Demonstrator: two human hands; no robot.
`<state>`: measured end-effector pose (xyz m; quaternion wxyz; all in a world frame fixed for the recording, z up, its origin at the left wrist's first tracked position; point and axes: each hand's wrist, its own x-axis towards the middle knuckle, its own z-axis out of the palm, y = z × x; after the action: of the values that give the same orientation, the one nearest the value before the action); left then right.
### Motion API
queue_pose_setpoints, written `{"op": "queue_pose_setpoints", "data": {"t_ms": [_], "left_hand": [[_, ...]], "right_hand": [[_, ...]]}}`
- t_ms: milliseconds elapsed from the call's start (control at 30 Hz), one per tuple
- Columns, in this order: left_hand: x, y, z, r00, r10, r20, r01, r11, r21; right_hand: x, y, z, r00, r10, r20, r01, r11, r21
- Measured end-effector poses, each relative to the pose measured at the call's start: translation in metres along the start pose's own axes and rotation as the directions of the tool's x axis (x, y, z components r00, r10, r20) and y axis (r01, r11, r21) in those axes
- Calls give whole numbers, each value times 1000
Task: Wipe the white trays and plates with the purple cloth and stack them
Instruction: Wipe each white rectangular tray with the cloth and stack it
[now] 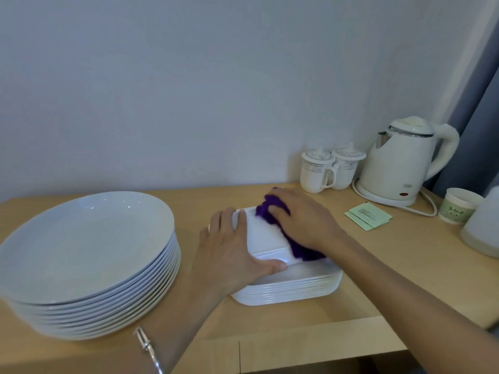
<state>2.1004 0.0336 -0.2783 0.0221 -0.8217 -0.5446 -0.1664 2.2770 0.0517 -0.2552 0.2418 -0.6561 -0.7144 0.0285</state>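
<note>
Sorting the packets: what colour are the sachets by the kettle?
Pale green sachets, clearest in the head view.

Plate stack sits left of the left grip, tray stack under it; cloth under right grip, kettle beyond.
</note>
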Motion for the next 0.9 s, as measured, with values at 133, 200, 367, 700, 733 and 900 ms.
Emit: {"op": "queue_pose_setpoints", "data": {"t_ms": [133,200,367,700,733,900], "left_hand": [[1,2,-1,1000,7,9,-7,1000,-2],[0,4,-2,1000,20,16,-20,1000,-17],[-1,6,-3,999,16,35,-13,997,-80],[2,5,-1,997,-46,68,56,986,-155],[3,6,-2,993,-74,91,88,981,-171],[4,6,-1,988,-109,108,126,979,-163]], "right_hand": [[23,5,-5,967,252,27,-252,967,-34],[18,-12,3,998,54,17,-53,996,-67],[32,7,-3,987,134,94,-136,990,21],[-31,7,-2,996,-4,-88,8,999,49],[-19,15,-4,990,113,-84,-104,989,102],[-28,-7,13,981,-42,-191,45,999,9]]}}
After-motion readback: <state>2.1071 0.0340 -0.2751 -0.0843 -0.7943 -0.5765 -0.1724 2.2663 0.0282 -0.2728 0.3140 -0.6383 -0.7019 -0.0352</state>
